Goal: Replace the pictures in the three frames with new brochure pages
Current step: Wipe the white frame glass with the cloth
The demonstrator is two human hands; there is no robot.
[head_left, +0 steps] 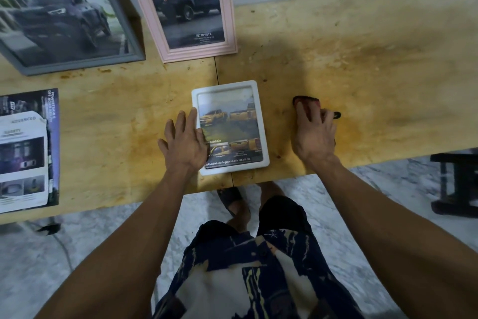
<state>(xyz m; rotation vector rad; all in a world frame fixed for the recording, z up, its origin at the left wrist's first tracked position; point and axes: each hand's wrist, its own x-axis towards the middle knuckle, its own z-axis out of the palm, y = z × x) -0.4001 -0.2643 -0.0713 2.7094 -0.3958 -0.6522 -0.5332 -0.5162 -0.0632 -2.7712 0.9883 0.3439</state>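
Head view: white frame (230,127) lies flat near the front edge of the wooden table (362,65), a yellow-truck brochure page showing in it. Left hand (185,141) rests flat on the frame's left side, fingers loosely spread, pinching nothing. Right hand (314,135) is just beside the frame on the right, fingers curled down onto black-handled scissors (307,101); whether they are gripped or only touched, cannot tell. Grey frame (64,16) and pink arched frame (185,8) lean at the wall behind, each showing a dark truck picture. Brochure pages (25,153) lie far left, well apart from the hands. Progress guess: all three frames appear filled with brochure pages, so probably near done; white frame likely still needs standing up, and its back is hidden. Table is stained yellow plywood with a seam; marbled floor below, a dark stool (455,184) at right.
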